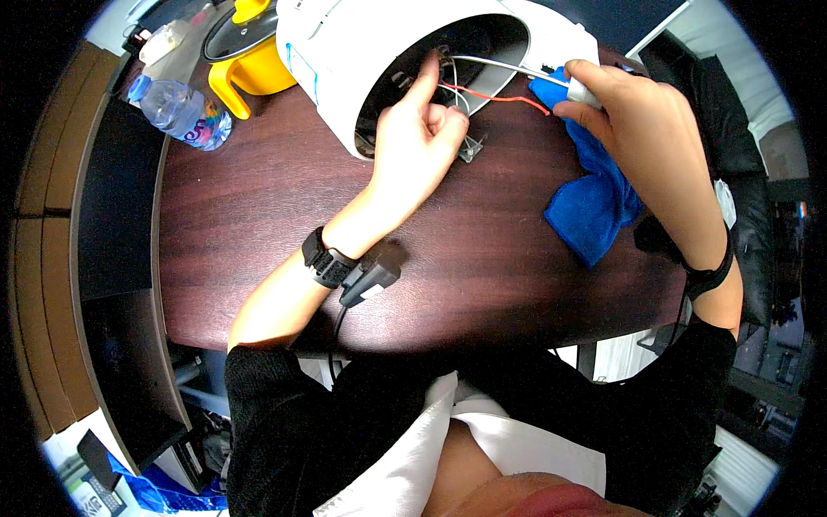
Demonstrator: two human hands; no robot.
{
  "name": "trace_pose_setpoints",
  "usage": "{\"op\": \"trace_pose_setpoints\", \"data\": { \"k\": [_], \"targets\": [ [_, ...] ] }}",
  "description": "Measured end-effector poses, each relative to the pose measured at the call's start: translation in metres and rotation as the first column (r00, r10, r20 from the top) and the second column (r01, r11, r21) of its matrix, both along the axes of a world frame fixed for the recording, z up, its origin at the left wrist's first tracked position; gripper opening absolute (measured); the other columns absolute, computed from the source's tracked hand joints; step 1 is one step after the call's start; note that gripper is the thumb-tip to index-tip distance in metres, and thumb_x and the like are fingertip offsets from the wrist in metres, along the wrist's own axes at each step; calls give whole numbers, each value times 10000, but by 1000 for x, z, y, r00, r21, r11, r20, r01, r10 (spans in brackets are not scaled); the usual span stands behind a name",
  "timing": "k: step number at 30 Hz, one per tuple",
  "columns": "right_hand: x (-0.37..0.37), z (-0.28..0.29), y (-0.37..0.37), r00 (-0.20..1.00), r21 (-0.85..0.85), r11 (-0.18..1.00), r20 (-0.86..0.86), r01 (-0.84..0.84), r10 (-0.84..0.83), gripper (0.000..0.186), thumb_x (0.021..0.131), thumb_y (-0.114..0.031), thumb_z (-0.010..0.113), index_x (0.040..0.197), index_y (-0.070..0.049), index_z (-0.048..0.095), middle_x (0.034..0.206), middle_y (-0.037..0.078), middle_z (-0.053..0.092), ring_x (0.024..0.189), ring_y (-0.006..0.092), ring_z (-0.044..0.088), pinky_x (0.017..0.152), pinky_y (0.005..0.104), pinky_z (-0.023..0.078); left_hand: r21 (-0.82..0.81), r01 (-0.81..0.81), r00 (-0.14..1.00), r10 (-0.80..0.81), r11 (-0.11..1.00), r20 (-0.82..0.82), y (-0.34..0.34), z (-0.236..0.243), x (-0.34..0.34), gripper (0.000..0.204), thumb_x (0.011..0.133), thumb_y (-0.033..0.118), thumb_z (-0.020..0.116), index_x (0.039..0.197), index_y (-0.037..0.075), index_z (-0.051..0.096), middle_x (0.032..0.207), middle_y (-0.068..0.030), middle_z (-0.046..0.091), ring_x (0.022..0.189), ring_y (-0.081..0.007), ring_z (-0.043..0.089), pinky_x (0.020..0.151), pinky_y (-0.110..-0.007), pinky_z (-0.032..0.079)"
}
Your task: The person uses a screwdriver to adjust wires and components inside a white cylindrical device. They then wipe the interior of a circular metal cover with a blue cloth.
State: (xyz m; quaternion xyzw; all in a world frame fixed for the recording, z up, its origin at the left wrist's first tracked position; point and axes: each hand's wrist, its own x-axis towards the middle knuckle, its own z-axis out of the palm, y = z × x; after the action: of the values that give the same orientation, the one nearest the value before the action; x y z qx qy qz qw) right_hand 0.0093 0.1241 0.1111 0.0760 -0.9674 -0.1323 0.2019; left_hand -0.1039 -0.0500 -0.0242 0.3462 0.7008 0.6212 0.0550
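Note:
A white cylindrical appliance housing (334, 59) lies with its dark round opening toward me, white wires and a red wire (517, 100) coming from inside. My left hand (413, 146) has its index fingertip inside the opening near small fittings, the other fingers curled; what they hold, if anything, is hidden. My right hand (644, 129) grips the white handle (582, 91) of a long thin tool whose shaft reaches into the opening. A small metal bracket (471, 148) sits below the opening. A blue cloth (586, 215) lies under and beside my right hand.
A water bottle (185, 116) and a yellow pot with a glass lid (258, 73) are at the back left of the wooden table (457, 267). A dark shelf unit (116, 233) borders the left, a black chair (741, 146) the right. Black devices with cables are strapped at my wrists.

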Motion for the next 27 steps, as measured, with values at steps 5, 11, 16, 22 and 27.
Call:
{"op": "trace_pose_setpoints", "data": {
  "k": [5, 11, 16, 22, 27],
  "targets": [
    [4, -17, 0, 998, -174, 983, 36, 60, -54, 267, 828, -324, 665, 898, -73, 607, 673, 165, 619, 643, 351, 631, 557, 433, 488, 29, 9, 1000, -8, 1000, -20, 2, -2, -1, 738, 848, 0, 546, 1475, -40, 158, 579, 52, 490, 511, -27, 445, 495, -194, 401],
    [5, -22, 0, 998, -275, 960, 48, 46, -34, 267, 836, -318, 670, 913, -67, 619, 636, 168, 595, 618, 355, 616, 540, 429, 471, 20, 10, 999, -9, 1000, -32, 1, 0, -1, 755, 831, -10, 538, 1471, -53, 141, 555, 54, 477, 483, -27, 431, 473, -194, 387],
    [4, -31, 2, 996, -415, 908, 82, 62, -31, 279, 842, -322, 677, 884, -49, 638, 624, 169, 595, 591, 342, 615, 527, 406, 463, 27, 7, 1000, -6, 1000, -30, 1, -1, -1, 760, 827, -13, 537, 1470, -59, 133, 548, 53, 472, 476, -26, 428, 469, -194, 384],
    [6, -43, -1, 995, -624, 780, 99, 53, 12, 284, 858, -310, 676, 893, -29, 658, 631, 165, 599, 538, 273, 595, 508, 360, 434, 27, -39, 999, 39, 999, -14, 3, -1, 0, 707, 798, 41, 563, 1438, -58, 279, 510, 5, 464, 479, -36, 436, 504, -206, 413],
    [7, -56, -3, 992, -749, 658, 126, 79, 25, 277, 865, -285, 674, 901, -11, 654, 645, 142, 596, 540, 201, 556, 510, 326, 402, 17, -46, 999, 46, 999, -24, 2, -1, 0, 710, 794, 44, 568, 1436, -61, 281, 509, 6, 463, 477, -37, 434, 501, -207, 412]
  ]
}}
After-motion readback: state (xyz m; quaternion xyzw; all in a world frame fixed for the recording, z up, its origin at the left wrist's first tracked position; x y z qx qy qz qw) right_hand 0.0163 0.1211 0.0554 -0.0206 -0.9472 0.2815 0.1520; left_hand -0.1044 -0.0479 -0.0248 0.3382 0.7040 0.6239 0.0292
